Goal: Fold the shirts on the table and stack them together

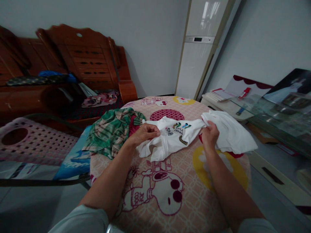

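A small white T-shirt [173, 137] with a printed cartoon and lettering lies partly bunched across the middle of the round table. My left hand [147, 133] is closed in a pinch at the shirt's left part; the exact bit of cloth between its fingertips is hard to see. At the other end my right hand [210, 133] grips the shirt's edge, and the cloth stretches between both hands. Beyond the right hand rests a folded pile of white cloth [233, 134]. A crumpled green plaid garment [113, 129] lies left of my left hand.
A pink patterned cloth [167, 194] covers the round table. Wooden seating [82, 61] stands behind on the left, near a pink perforated chair [41, 139]. A tall white air conditioner [196, 64] is in the corner. To the right is a glass shelf [274, 113].
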`<action>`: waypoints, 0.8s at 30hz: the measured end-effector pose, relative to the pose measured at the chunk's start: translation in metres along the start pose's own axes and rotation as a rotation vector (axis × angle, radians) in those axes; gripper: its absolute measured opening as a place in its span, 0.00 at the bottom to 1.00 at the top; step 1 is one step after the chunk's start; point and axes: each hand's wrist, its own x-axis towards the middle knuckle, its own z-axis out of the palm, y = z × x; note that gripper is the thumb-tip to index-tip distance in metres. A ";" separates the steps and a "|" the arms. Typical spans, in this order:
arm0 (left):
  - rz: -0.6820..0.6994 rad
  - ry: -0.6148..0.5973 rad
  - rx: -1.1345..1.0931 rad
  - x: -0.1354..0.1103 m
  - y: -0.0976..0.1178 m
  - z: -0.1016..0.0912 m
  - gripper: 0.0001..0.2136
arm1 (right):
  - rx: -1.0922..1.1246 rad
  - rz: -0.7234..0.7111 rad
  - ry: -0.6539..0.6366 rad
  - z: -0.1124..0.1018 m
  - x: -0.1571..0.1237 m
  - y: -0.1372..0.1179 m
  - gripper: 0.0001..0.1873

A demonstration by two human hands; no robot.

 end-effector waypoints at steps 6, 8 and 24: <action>0.078 0.128 0.014 0.003 0.010 0.029 0.18 | -0.148 -0.645 -0.325 0.005 -0.058 -0.081 0.23; 0.096 0.133 0.002 0.004 0.010 0.040 0.18 | -0.210 -0.674 -0.497 0.018 -0.088 -0.095 0.27; 0.317 0.102 0.547 0.005 0.001 0.073 0.13 | -0.298 -0.219 -0.433 0.014 -0.053 -0.055 0.14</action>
